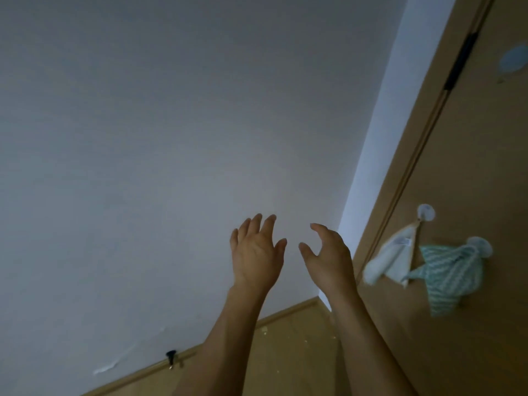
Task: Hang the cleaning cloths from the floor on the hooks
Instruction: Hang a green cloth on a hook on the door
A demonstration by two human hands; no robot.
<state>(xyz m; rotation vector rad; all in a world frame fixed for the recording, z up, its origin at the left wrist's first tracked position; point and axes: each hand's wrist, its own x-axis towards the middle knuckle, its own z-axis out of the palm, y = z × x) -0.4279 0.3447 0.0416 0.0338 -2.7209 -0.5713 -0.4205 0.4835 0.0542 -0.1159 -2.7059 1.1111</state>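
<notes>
Two cleaning cloths are seen hanging on the brown door (pixel 457 167) at the right. The white cloth (pixel 391 260) is hung from a round clear hook (pixel 426 212), and the teal striped cloth (pixel 448 277) is hung from a second round hook (pixel 481 247) just beside it, lower and to the right. The two cloths are touching at their lower edges. A third round hook (pixel 514 60) is seen higher on the door, with nothing on it.

Both hands are raised in front of the grey wall (pixel 171 138), well apart from the cloths. The left hand (pixel 257 252) is held with fingers straight and slightly spread; nothing is held. The right hand (pixel 328 252) is held with fingers loosely bent and the thumb apart; nothing is grasped. The hands are near each other but not touching.

A small black doorstop (pixel 171 356) is seen low on the wall, at the wooden baseboard (pixel 285 312).
</notes>
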